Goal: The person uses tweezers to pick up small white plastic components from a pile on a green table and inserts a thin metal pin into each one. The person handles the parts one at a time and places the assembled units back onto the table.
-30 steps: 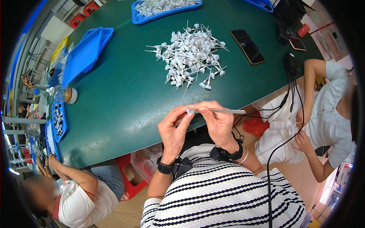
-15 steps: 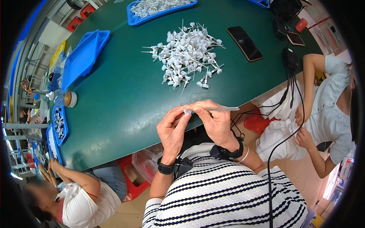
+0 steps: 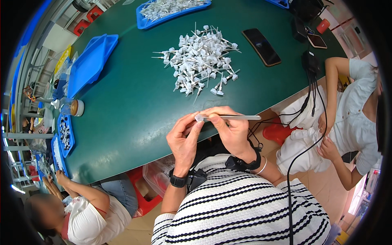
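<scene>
My left hand [image 3: 183,141] pinches a small white piece [image 3: 199,118], right hand [image 3: 232,132] a slim silvery tool [image 3: 247,117], by the green tabletop edge [image 3: 130,165], open leftward.

Wide and glossy, the dark green tabletop [image 3: 122,130] ran right across, and what a spread it carried! Centre stage sat a loose heap of small white caps with thin stems [image 3: 200,61], a few strays around its edges. Just right of it lay a black, rectangular phone [image 3: 261,47]; beyond, a smaller phone [image 3: 317,41] and a black box trailing cables [image 3: 310,62]. At the far side, a loaded blue plastic tray [image 3: 141,23]! Over left, overlapping blue plastic trays [image 3: 87,65], a clear jar [image 3: 66,107], then a blue tray of black-and-white parts [image 3: 72,137].
</scene>
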Demonstrator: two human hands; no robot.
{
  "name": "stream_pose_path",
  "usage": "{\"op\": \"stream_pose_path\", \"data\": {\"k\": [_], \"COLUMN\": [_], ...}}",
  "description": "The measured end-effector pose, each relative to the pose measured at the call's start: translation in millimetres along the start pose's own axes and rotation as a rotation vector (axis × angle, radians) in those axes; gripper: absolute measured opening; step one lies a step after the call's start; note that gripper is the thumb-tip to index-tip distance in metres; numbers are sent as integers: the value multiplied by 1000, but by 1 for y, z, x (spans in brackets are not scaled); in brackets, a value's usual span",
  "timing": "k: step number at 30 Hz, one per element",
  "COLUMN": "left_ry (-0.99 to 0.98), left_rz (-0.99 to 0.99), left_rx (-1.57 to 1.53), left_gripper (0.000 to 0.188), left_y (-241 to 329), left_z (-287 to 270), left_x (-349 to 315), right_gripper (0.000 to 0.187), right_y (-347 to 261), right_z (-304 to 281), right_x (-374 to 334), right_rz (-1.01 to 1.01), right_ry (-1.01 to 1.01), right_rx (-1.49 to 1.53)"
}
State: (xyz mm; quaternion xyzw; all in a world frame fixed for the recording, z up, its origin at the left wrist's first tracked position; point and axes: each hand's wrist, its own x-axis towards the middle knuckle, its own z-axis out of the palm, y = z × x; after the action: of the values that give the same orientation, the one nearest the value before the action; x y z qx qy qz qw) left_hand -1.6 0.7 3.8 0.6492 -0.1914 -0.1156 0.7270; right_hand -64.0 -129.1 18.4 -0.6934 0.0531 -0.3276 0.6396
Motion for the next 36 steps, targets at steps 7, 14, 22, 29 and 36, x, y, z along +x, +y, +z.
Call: {"op": "stream_pose_path", "data": {"k": [7,14,22,29,36], "left_ry": [4,10,11,-10,-19], "left_rz": [77,139,148,64,48], "left_rx": [166,269,286,140,140], "left_gripper": [26,27,26,26,25], "left_y": [6,8,7,1,3], "left_z": [4,5,5,2,3], "left_x": [1,1,0,0,0], "right_gripper": [24,24,23,22,16], "right_y": [1,0,0,5,5], "right_z": [-2,-2,-2,-5,-5], "right_x": [-1,0,-1,-3,1], "right_rz": [37,14,21,-8,-48], "right_ry": [-8,-6,-1,-20,6], "right_rx": [49,-32,-47,-81,-149]}}
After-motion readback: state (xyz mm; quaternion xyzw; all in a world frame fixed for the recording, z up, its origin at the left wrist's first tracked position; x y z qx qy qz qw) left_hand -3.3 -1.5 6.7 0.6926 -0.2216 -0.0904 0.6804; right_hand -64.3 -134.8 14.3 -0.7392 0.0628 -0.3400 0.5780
